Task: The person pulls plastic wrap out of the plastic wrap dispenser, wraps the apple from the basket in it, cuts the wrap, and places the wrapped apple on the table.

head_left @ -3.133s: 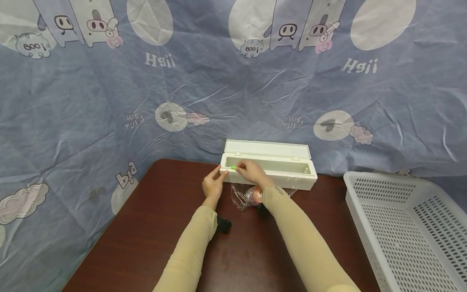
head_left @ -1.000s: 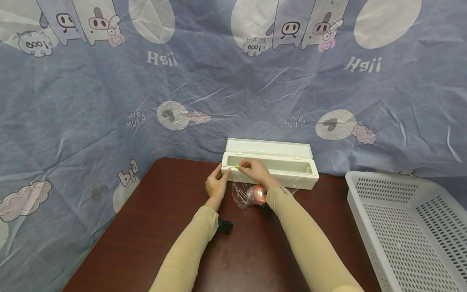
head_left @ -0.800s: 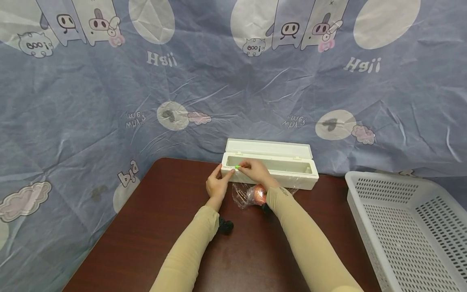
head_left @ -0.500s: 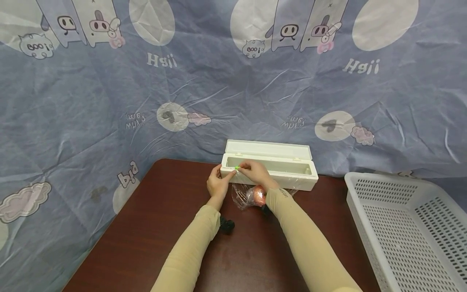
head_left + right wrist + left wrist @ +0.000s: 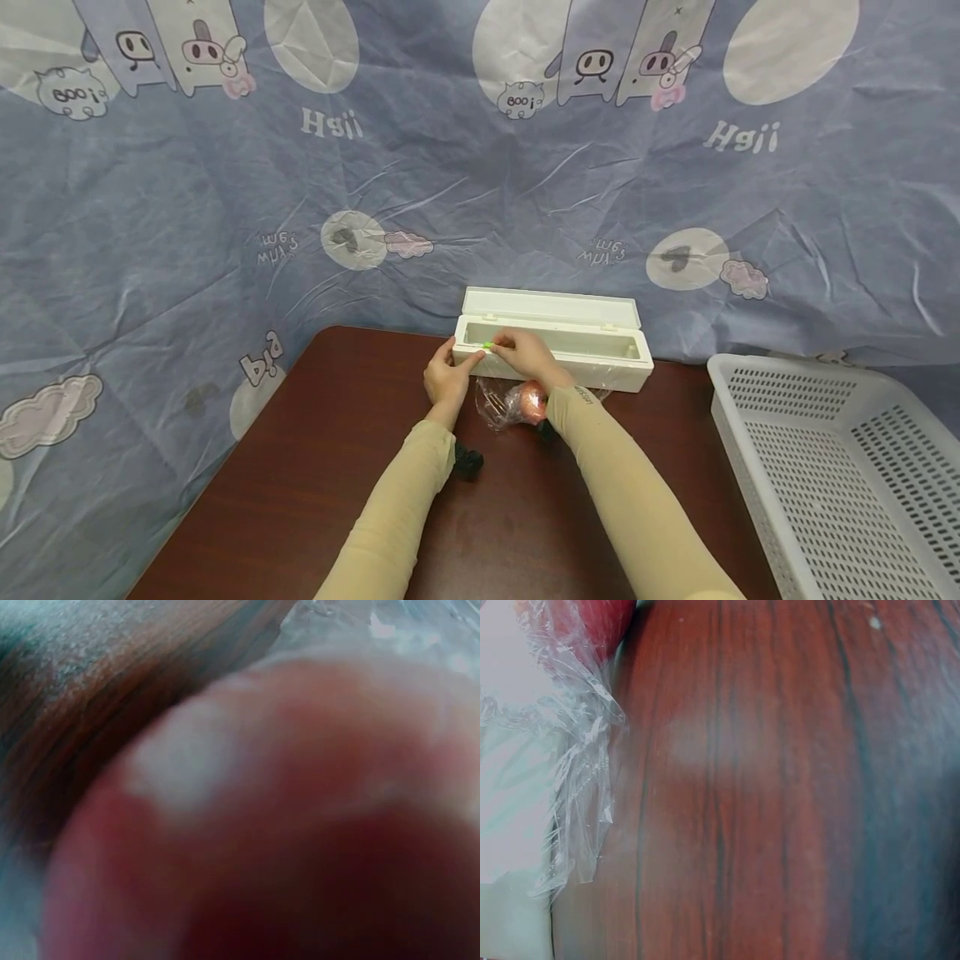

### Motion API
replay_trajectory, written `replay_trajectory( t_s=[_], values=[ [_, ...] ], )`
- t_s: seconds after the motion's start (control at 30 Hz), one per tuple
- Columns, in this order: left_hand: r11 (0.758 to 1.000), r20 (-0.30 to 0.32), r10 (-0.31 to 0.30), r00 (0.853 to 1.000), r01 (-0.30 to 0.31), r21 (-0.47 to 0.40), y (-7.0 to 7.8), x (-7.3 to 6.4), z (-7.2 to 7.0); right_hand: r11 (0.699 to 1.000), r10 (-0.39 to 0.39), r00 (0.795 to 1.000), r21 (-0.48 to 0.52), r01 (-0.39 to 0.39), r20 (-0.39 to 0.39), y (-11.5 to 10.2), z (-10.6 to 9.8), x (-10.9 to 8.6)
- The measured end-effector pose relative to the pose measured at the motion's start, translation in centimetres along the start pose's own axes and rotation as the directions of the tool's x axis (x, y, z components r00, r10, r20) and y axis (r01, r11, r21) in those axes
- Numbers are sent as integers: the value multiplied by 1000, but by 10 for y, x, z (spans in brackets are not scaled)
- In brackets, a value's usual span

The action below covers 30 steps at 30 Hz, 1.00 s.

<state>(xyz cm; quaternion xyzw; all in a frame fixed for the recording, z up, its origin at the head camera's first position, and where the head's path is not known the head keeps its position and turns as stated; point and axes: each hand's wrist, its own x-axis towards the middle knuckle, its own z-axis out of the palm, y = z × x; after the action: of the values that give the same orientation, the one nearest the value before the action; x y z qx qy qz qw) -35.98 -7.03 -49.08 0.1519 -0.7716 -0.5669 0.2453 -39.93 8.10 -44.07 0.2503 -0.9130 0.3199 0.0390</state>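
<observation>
A long white cling film dispenser box stands at the back of the table, its lid tipped back. My left hand grips the box's left end, thumb on the front edge. With my right hand I pinch a small green slide cutter on the front rim, near that thumb. Clear cling film hangs down the front and lies round a red apple below my right wrist. The apple fills much of the right wrist view, blurred. In the left wrist view the crumpled film drapes beside the box.
A grey-white perforated plastic basket stands on the right of the dark red-brown table. A patterned blue cloth hangs close behind the box. Black wrist-camera mounts sit under the sleeves.
Over the three seconds the green slide cutter has moved slightly right along the rim with my right hand. My left thumb has shifted right along the front edge, close to it.
</observation>
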Motion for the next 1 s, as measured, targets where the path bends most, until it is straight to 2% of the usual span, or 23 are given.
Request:
replay_trajectory(
  t_s=[0.17,0.47,0.8,1.0],
  values=[
    [1000,-11,14,1000,-13,23,0,1,1,1000,8,1000,-16,-8,5,0,-1,-1],
    [999,-15,3,1000,-3,34,-1,0,-1,1000,1,1000,-1,-1,7,3,-1,-3],
    [999,17,-16,1000,16,31,1,0,-1,1000,-26,1000,-3,26,-3,6,-8,-7],
    [999,-2,-16,1000,16,30,1,-1,0,1000,-31,999,2,31,-20,11,-12,-11]
  ],
)
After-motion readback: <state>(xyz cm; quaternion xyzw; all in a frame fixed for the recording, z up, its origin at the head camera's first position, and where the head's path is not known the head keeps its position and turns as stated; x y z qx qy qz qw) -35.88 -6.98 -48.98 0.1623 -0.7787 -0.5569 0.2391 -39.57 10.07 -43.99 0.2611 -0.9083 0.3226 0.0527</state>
